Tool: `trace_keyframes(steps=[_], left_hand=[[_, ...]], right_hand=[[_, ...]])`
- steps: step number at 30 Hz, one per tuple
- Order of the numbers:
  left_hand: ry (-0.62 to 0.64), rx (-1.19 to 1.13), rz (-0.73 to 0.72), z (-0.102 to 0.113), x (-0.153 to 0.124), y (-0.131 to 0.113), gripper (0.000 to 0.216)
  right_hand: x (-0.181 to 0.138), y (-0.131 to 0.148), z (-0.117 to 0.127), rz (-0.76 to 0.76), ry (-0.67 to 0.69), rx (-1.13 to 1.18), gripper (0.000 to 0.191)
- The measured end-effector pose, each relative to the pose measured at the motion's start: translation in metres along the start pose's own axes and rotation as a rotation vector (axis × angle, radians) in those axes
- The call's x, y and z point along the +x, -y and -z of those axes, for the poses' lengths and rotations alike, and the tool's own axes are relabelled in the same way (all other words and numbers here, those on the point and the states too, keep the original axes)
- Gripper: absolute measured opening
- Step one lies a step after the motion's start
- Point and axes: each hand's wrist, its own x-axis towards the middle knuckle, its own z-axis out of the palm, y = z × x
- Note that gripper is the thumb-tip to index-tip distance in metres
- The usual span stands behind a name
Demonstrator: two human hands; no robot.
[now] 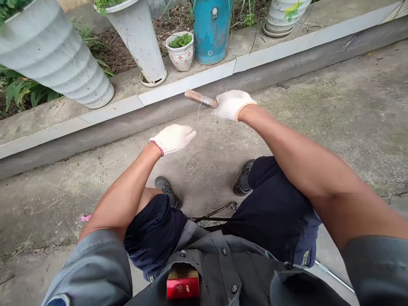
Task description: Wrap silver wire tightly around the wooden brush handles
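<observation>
Our left hand (174, 139), fingers together, seemingly pinches thin wire (198, 114), blur permitting | over the pavement (204, 174), our right hand (232, 105) clamps the stick (193, 95) by one end, leaving its windings (208, 101) uncovered | beyond, pots (140, 38) line the ledge (188, 84)

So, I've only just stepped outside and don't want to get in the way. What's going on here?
A person faces a ledge with plant pots on it. The gloved right hand grips one end of a stick with a thin strand wound around it. From there the strand runs down to the gloved left hand, which appears to pinch it.
</observation>
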Motion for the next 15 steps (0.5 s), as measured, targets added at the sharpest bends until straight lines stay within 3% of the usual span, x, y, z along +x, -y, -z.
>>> trace_keyframes(steps=[4, 7, 12, 13, 15], left_hand=[[0.035, -0.005, 0.022, 0.0, 0.005, 0.011, 0.052], [0.04, -0.053, 0.073, 0.0, 0.01, 0.026, 0.047], [-0.007, -0.126, 0.09, 0.001, 0.016, 0.043, 0.047], [-0.015, -0.128, 0.085, 0.001, 0.016, 0.044, 0.05], [-0.021, -0.116, 0.071, 0.003, 0.016, 0.04, 0.053]], right_hand=[[-0.031, -0.004, 0.021, 0.196, 0.092, 0.487, 0.042], [-0.059, -0.001, 0.025, 0.373, 0.204, 0.612, 0.046], [-0.071, 0.012, -0.013, 0.47, 0.768, 0.27, 0.038], [-0.069, 0.015, -0.025, 0.449, 0.827, 0.181, 0.035], [-0.061, 0.023, -0.048, 0.392, 0.804, -0.053, 0.026]])
